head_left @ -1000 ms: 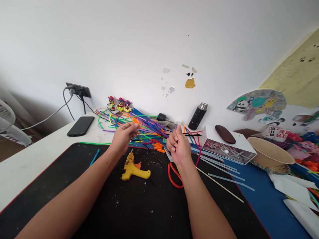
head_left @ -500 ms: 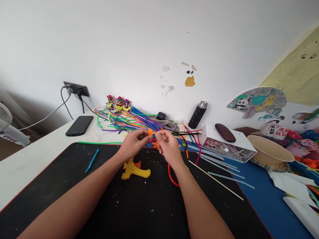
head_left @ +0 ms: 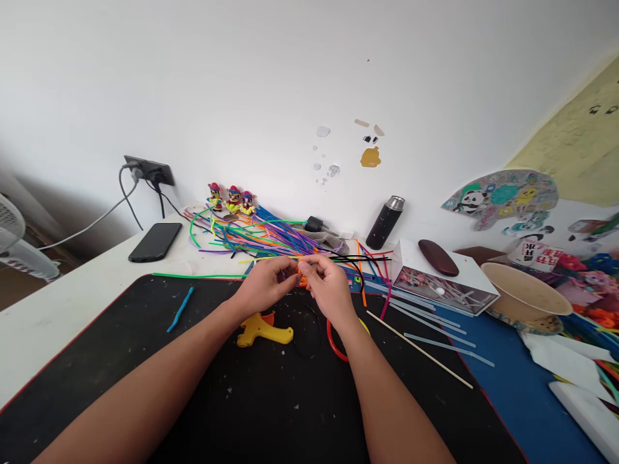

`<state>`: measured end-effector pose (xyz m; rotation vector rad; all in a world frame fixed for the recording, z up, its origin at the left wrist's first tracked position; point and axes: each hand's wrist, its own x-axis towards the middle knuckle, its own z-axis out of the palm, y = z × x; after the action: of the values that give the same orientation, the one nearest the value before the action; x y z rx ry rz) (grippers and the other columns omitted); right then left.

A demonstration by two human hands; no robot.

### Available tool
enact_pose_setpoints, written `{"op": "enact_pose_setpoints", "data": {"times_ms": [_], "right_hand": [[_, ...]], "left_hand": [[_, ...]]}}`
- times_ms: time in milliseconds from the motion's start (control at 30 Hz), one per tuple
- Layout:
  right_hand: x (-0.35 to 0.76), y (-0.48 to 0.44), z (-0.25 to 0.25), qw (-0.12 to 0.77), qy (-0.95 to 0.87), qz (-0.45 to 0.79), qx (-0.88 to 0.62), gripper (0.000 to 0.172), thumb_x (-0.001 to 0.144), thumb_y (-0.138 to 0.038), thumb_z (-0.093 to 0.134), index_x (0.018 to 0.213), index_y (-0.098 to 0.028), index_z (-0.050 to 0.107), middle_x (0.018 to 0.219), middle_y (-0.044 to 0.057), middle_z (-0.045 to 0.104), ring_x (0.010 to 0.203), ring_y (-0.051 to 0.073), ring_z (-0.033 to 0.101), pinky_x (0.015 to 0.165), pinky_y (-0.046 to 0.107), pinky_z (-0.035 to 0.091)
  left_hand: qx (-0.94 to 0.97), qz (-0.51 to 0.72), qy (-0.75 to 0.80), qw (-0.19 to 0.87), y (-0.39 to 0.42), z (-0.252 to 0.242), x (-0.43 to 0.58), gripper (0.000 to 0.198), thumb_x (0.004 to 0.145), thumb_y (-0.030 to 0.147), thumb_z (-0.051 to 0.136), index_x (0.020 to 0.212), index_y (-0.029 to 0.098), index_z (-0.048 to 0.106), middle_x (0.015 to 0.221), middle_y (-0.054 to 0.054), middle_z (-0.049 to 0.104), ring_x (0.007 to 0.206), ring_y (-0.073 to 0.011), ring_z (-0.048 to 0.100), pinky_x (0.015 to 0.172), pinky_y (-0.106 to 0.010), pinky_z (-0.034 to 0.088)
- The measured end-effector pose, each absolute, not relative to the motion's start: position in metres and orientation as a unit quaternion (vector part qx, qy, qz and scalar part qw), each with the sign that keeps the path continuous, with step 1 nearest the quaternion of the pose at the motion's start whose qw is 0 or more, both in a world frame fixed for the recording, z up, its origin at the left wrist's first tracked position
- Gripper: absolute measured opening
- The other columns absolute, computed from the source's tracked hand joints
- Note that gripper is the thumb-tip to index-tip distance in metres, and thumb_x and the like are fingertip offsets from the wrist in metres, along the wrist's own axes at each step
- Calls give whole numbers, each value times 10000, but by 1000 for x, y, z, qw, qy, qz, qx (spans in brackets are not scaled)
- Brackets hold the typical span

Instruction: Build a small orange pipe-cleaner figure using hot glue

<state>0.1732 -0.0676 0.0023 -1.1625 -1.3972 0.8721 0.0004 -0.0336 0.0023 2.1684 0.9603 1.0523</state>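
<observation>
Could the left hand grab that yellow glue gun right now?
Probably: the yellow glue gun lies close by on the black mat, its handle uncovered. But the left hand seems busy with an orange piece, so might need freeing.

Homelike craft desk (head_left: 97,290); glue gun (head_left: 265,331), pipe cleaners (head_left: 290,237), wall stickers (head_left: 371,157).

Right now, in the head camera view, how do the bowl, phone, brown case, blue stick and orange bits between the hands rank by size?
1. Bowl
2. Phone
3. Brown case
4. Blue stick
The orange bits show least, but they're partly hidden, so I can't rank them.
</observation>
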Motion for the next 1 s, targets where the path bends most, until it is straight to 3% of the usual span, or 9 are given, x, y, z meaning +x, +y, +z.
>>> {"op": "enact_pose_setpoints", "data": {"times_ms": [467,833,1000], "right_hand": [[175,-64,4,542,-556,418,-471,306,867,-508,735,857,-212,661,520,-72,537,407,102,441,425,234,333],[174,-64,6,583,-479,482,-446,396,807,-563,785,877,-204,633,483,-97,481,382,87,422,364,204,281],[172,-64,6,580,-471,494,-444,418,795,-572,792,909,-197,647,486,-98,487,373,82,419,355,199,275]], "left_hand": [[810,395,334,277,-36,4,1,172,907,329,608,801,212,676,773,-14,683,725,-183,593,688,-289,449],[682,423,336,492,-34,5,4,328,853,508,723,879,182,689,824,-27,685,745,-178,618,686,-290,483],[643,458,349,504,-31,4,3,398,813,564,768,880,179,690,799,-20,679,734,-170,620,673,-277,484]]}}
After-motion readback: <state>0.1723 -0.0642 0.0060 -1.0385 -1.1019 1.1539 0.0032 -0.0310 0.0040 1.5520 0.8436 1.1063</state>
